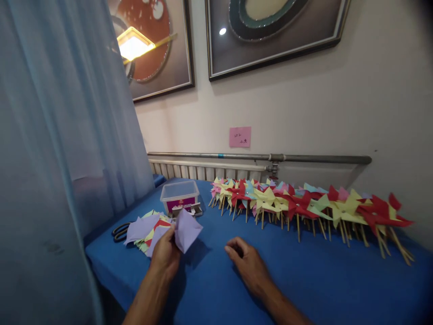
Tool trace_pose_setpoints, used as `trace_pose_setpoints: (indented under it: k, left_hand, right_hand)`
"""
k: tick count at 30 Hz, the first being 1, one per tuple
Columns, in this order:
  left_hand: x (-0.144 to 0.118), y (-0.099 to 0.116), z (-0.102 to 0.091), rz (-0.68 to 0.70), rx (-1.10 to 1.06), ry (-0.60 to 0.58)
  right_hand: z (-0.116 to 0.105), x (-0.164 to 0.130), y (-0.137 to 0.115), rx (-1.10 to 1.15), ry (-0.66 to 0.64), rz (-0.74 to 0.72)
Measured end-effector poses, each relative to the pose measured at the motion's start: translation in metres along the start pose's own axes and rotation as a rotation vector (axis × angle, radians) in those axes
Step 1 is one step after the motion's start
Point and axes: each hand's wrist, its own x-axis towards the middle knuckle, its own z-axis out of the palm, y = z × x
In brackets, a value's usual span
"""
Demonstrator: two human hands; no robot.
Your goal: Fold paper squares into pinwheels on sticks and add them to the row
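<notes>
Two bare forearms come in from the bottom edge, over the blue surface point(304, 280). Left hand point(165, 255) is raised a bit off the cloth, grip closed on a lilac paper sheet point(186, 229), pinched at its near corner between thumb and fingers; the sheet stands up, bent, throwing a shadow to the right. Right hand point(246, 261) lies palm down on the surface, fingers curled under, grip loose and holding nothing. The two hands are near each other but apart.

Just behind the left hand: a loose paper stack point(148, 231), lilac on top with yellow, red and green edges showing, flat on the cloth. Scissors point(120, 231) lie touching the stack's left side, handles toward the curtain. Behind the stack sits a clear plastic box point(179, 196) with a lid on and a purple label on its front; a small metal piece point(187, 209) lies against its front, too small to identify.

Right of the box, a long row of paper pinwheels point(304, 205) on wooden sticks runs along the far edge, red, yellow, pink, pale green, heads overlapping.

Beyond that: radiator and pipe point(257, 157), pink note point(240, 136) on the wall, two framed pictures above. Sheer curtain point(61, 135) fills the left.
</notes>
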Motion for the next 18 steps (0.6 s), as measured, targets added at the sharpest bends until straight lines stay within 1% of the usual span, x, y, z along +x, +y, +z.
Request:
trace_pose_setpoints:
  k: [2, 5, 7, 10, 12, 15, 18]
  left_hand:
    - [-0.007, -0.017, 0.023, -0.127, -0.076, -0.067]
    - [-0.017, -0.049, 0.057, -0.243, -0.113, -0.163]
    - [-0.021, -0.069, 0.074, -0.291, -0.095, -0.208]
    - [-0.019, -0.091, 0.091, -0.319, 0.006, -0.302]
    - [-0.01, -0.095, 0.099, -0.299, 0.14, -0.348]
    - [0.008, -0.091, 0.111, -0.241, 0.303, -0.39]
    - [0.021, -0.084, 0.117, -0.247, 0.3, -0.568]
  right_hand:
    - [0.005, 0.002, 0.001, 0.251, -0.008, 0.081]
    - [0.01, 0.005, 0.001, 0.596, -0.02, 0.165]
    - [0.009, 0.006, 0.001, 0.765, 0.052, 0.203]
    - [0.002, 0.01, 0.005, 0.877, 0.227, 0.223]
    - [-0.006, 0.013, 0.01, 0.883, 0.297, 0.225]
    - [-0.016, 0.018, 0.019, 0.883, 0.329, 0.263]
    - [-0.021, 0.02, 0.026, 0.885, 0.355, 0.3]
